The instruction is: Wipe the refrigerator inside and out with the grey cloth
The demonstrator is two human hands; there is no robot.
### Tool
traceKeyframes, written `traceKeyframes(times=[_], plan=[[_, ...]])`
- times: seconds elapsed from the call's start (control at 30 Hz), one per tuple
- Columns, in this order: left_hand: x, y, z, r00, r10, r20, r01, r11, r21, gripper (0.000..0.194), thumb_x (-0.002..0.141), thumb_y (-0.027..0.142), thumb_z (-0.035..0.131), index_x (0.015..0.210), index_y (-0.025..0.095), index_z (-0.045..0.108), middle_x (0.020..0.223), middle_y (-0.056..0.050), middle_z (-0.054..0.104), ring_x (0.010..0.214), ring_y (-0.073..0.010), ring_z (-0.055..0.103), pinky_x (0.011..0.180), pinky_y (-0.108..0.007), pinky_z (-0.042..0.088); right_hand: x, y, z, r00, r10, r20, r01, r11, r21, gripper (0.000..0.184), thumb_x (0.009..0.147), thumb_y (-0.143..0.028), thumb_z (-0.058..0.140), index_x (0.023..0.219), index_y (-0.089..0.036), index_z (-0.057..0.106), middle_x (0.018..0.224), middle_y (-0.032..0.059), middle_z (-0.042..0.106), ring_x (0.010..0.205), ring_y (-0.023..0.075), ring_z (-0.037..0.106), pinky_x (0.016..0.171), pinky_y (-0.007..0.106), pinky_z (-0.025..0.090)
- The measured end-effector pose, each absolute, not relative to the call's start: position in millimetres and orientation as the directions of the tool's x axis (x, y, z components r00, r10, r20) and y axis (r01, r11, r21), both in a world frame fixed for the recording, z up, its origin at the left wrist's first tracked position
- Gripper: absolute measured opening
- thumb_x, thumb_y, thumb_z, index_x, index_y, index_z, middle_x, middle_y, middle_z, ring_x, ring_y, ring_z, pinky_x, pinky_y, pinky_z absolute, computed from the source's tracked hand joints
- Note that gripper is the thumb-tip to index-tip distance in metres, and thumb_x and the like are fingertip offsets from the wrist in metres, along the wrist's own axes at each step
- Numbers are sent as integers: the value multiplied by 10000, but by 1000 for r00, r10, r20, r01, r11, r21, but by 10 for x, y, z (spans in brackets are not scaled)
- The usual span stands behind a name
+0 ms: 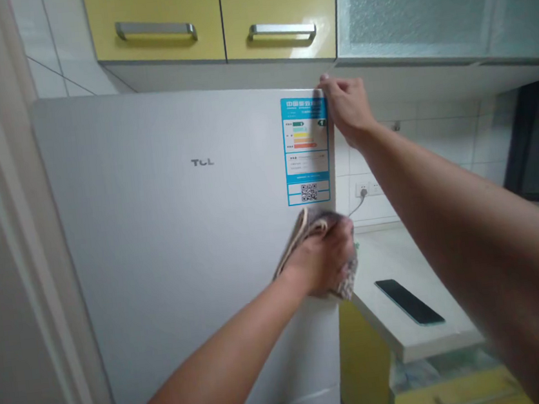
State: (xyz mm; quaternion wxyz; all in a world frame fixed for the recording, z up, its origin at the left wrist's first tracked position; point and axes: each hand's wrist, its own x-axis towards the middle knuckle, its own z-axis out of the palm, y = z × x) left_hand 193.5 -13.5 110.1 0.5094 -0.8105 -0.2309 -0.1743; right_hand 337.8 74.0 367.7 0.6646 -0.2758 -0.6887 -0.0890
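A folded brown patterned cloth (350,277) is bunched in my left hand (322,257), its fingers closed around it. The hand presses the cloth against the front of a white refrigerator door (173,258), at its right edge and below a blue-bordered energy label (309,178). At the top right corner of the door, my right hand (349,105) grips the edge with its fingers curled; part of the fingertips is hidden. Grey TCL lettering (203,162) marks the upper middle of the door.
Yellow cabinets (154,4) with metal handles hang above the refrigerator, beside frosted glass doors (422,3). To the right, a black phone (410,301) lies on a white counter (397,259). A cord plugs into a wall socket (363,189). A pale door frame (4,226) stands left.
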Motion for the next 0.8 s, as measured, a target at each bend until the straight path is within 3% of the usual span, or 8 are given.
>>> traceKeyframes(times=[0.13,0.27,0.43,0.53,0.63,0.67,0.77,0.8], plan=[[1725,-298,-210,823,265,502,568,-401,-719,687,1030,480,509,1625,144,442,1737,-123,384,1571,-267,376,1086,-379,498,3365,621,3644,80,284,956,541,793,-281,595,993,-757,435,727,-241,566,710,38,563,831,234,575,784,389,441],[993,-597,-1331,795,379,474,607,-477,-636,581,1054,417,477,1611,252,488,1702,-7,447,1473,-151,521,667,-284,571,3304,632,3627,85,264,961,563,783,-264,530,1022,-685,435,757,-243,556,789,49,602,856,242,588,829,402,445],[-387,-1015,-1872,858,419,295,506,-601,-619,699,955,478,619,1623,465,412,1644,106,477,1381,-142,630,645,-272,604,3181,655,3575,146,236,961,565,777,-276,460,1072,-586,418,775,-246,510,878,49,625,872,217,532,863,397,394],[-1130,-1161,-1630,778,427,460,627,-509,-589,754,895,512,637,1604,547,383,1476,126,652,1182,-213,758,687,-348,634,3100,698,3559,227,190,955,562,775,-288,421,1102,-483,401,771,-243,502,864,42,635,837,192,494,824,373,358],[-1624,-1199,-961,579,377,723,815,-310,-490,883,847,462,672,1639,548,291,1410,66,717,1153,-301,768,914,-438,628,3039,756,3562,294,112,949,563,782,-267,419,1117,-418,388,771,-223,522,840,44,643,802,175,495,786,352,335],[-1714,-1183,-639,504,367,782,864,-219,-454,935,830,413,683,1647,560,253,1510,54,645,1248,-331,724,1014,-488,591,3029,773,3565,306,90,948,562,786,-256,427,1120,-417,386,776,-215,539,841,47,650,800,172,505,781,347,335],[-1721,-1059,564,317,224,921,947,-18,-322,981,836,404,653,1682,530,172,1789,81,172,1563,-393,415,1232,-615,397,3033,808,3574,316,61,947,559,794,-238,454,1127,-428,383,798,-190,587,847,58,652,796,171,535,771,346,336],[-1643,-1000,1013,237,147,960,970,22,-242,914,872,395,605,1693,477,210,1802,83,163,1605,-364,341,1281,-596,332,3045,816,3577,313,56,948,563,793,-233,468,1128,-442,382,799,-184,593,837,56,640,790,170,537,768,348,335]])
